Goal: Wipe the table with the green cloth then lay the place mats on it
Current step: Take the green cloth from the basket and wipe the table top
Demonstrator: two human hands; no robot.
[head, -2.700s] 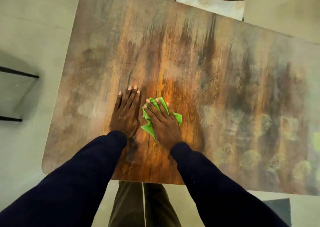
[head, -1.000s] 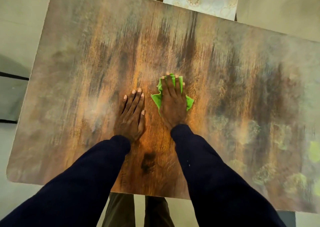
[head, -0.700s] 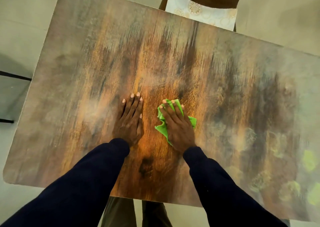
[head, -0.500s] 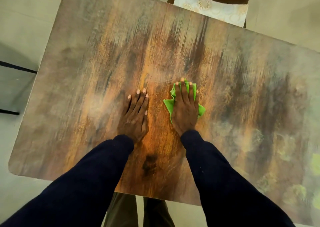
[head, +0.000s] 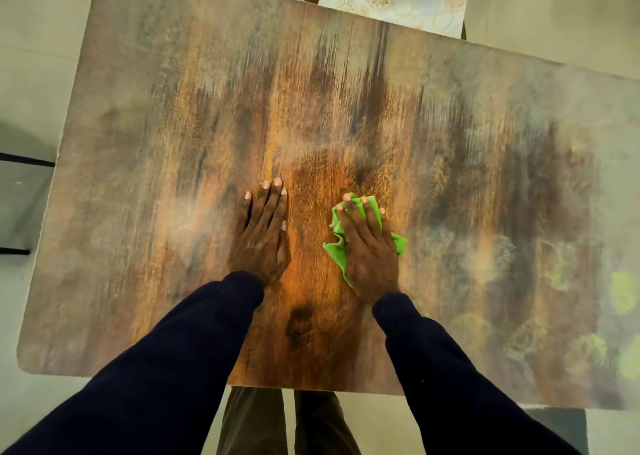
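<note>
Wiping step is running: right grip [head: 369,246] is pressing the green cloth [head: 336,253], fingers flat, near the bench's [head: 450,125] near edge, mid-length. Left grip [head: 263,236] is resting flat beside it, holding nothing. Cloth is looking crumpled and thin. Next: covering the right end. Patterned sheet [head: 391,2] past the far edge is possibly the mats.

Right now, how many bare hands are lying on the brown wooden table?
2. The left hand rests flat directly on the brown wooden table near its middle. The right hand lies just to its right, pressing flat on the crumpled green cloth. No other hand shows.
</note>
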